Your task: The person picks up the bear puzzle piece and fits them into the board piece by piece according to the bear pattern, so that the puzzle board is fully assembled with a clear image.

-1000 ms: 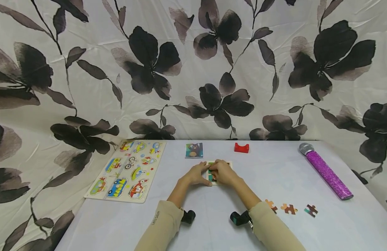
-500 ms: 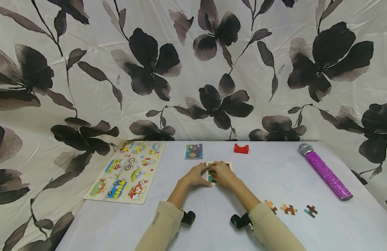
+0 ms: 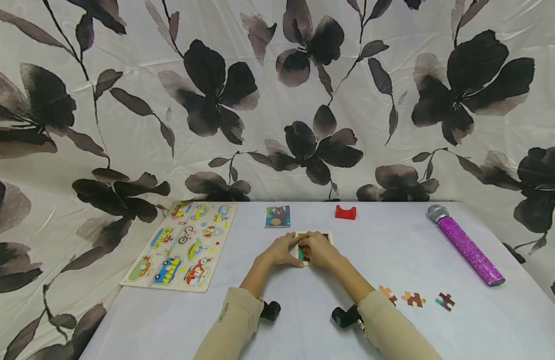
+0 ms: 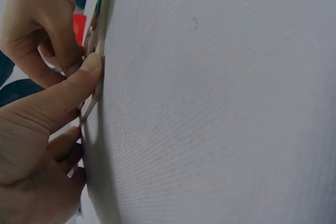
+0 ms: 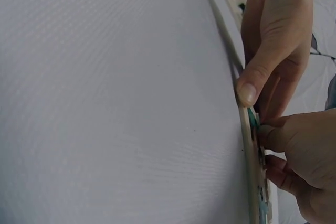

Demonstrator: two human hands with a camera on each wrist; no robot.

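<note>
A small jigsaw tray with a pale rim lies at the table's middle, largely covered by both hands. My left hand grips its left side, with the thumb on the near edge, as the left wrist view also shows. My right hand bends over the tray with curled fingers. In the right wrist view, the thumb and index finger of this hand pinch at a jigsaw piece on the tray, mostly hidden by the fingertips. Green and brown picture parts show around them.
Loose jigsaw pieces lie beside the right sleeve. A picture card and a red notched block sit behind the tray. A vehicle puzzle board lies left, a glittery purple microphone right. Floral cloth hangs behind.
My right hand's fingers have shifted slightly over the tray, and more green shows beneath them. The left hand keeps its place.
</note>
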